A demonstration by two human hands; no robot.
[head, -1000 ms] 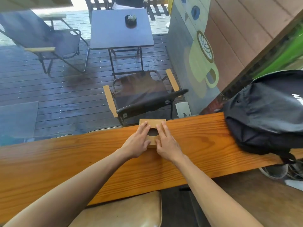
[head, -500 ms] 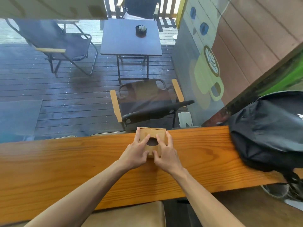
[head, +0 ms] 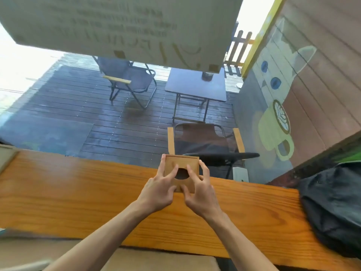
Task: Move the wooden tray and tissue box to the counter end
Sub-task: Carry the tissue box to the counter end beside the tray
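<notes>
Wooden square tissue box (head: 182, 167), light tan with a dark round opening in its top face, is clamped between both hands. Left hand (head: 158, 189) wraps the box's left side, fingers (head: 172, 172) lying across the top up to the edge of the opening. Right hand (head: 199, 192) mirrors it on the right side, fingers (head: 190, 170) on the top, one curled over the far right corner. Both grips closed on the box, firm-looking.

Box is at the far edge of the long orange varnished wooden counter (head: 78, 192). Can't tell whether its base rests on the wood or is slightly lifted; the near bottom edge is hidden behind the hands.

Right of the grip, well apart: black fabric backpack (head: 332, 208) sitting on the counter's right end. Left of the grip: long bare run of counter, with the corner of a pale flat thing (head: 7, 159) at the far left edge, possibly the wooden tray, too cropped to say.

Beyond the grip, through glass: folding chair (head: 203, 141) with wooden armrests, dark square table (head: 195, 85), wet decking.

Step in hand, as I read it: tissue box secured, about to be carried. Which counter end is meant isn't clear; the left looks more likely since the backpack fills the right. Next move needs a clean lift or slide along the counter, keeping the box level and off the far edge.
</notes>
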